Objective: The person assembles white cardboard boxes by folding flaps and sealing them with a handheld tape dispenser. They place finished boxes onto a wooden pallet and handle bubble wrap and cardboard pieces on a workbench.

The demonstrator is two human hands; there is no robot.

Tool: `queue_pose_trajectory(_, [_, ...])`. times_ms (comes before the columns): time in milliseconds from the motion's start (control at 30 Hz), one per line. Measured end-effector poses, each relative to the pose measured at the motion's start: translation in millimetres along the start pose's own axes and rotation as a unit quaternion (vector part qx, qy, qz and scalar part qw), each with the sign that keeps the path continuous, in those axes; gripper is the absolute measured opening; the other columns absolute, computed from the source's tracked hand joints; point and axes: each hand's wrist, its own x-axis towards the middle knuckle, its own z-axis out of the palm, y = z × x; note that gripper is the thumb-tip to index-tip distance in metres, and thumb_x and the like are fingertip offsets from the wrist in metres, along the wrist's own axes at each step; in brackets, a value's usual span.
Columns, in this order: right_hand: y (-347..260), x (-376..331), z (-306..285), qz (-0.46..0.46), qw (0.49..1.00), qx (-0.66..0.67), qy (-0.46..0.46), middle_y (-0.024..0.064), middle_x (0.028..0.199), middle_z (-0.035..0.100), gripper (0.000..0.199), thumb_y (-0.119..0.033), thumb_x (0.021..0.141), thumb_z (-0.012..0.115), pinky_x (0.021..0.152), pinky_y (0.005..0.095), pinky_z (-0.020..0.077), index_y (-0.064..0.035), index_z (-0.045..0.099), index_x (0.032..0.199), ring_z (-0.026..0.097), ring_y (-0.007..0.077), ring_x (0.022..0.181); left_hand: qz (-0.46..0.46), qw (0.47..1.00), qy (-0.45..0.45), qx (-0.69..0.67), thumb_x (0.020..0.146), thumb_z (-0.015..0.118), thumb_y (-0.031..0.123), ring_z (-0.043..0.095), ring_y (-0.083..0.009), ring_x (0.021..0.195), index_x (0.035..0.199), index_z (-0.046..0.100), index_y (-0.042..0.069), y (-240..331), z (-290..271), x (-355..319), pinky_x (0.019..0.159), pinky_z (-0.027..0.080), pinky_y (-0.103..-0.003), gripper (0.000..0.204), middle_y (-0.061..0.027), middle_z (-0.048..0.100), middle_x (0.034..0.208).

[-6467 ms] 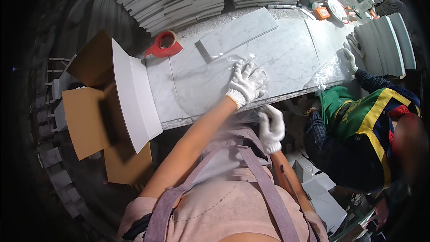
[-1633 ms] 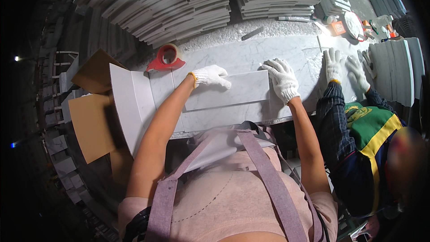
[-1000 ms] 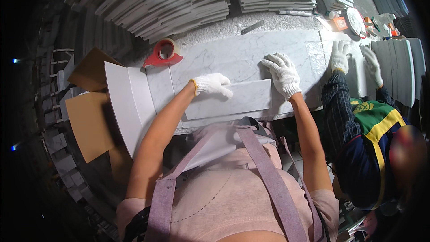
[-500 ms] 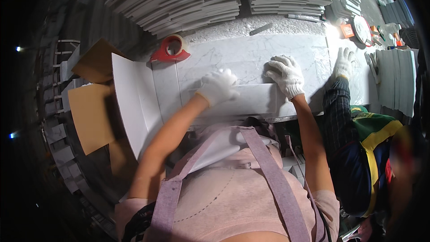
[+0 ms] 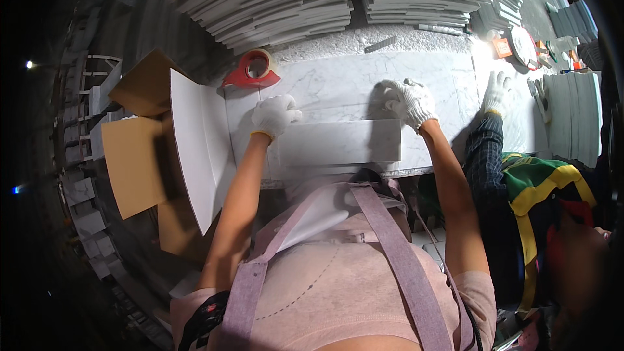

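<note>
A rectangular white marble-look tile (image 5: 338, 144) lies on the bench along the edge nearest me, over a larger veined surface of the same look (image 5: 328, 88). My left hand (image 5: 274, 117), in a white knit glove, is just beyond the tile's left end, fingers loosely bent with nothing visible in them. Past the tile's far right corner is my right hand (image 5: 411, 103), gloved too. Its fingers are arched and apart, holding nothing I can see, and their shadow falls to their left. Whether either hand touches the tile cannot be made out.
A red tape dispenser (image 5: 252, 70) sits at the back left, beside an open carton with a white outer flap (image 5: 203, 136). Long stacks of tiles (image 5: 279, 6) line the far side. A metal strip (image 5: 380, 44) lies before them. A co-worker's gloved hand (image 5: 497, 93) rests at right.
My left hand has moved left, off the middle of the tile's far edge to its left end. My right hand has shifted slightly left and its fingers are more bent.
</note>
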Motion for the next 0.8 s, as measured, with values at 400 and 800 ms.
queue_pose_trajectory(400, [10,-23,23,0.014,0.945,0.316,0.088,0.0132,0.097,0.074,0.013,-0.012,0.092,0.074,0.084,0.0381,0.0562,-0.0068,0.078,0.103,0.072,0.0279,0.092,0.121,0.978,0.169,-0.02,0.092,0.063,0.023,0.069,-0.0341,0.097,0.091,0.076,0.016,-40,35,2,0.086,0.054,-0.045,0.015,-0.0122,0.074,0.097])
queue_pose_trajectory(800, [3,-13,51,0.07,0.92,0.363,0.128,0.0131,0.099,0.073,0.016,-0.019,0.097,0.063,0.089,0.0386,0.0538,-0.0073,0.075,0.099,0.069,0.0303,0.096,0.183,0.743,0.443,0.467,0.099,0.059,0.034,0.056,-0.0276,0.128,0.141,0.061,0.025,-2,84,-13,0.116,0.042,-0.043,0.043,-0.0092,0.059,0.142])
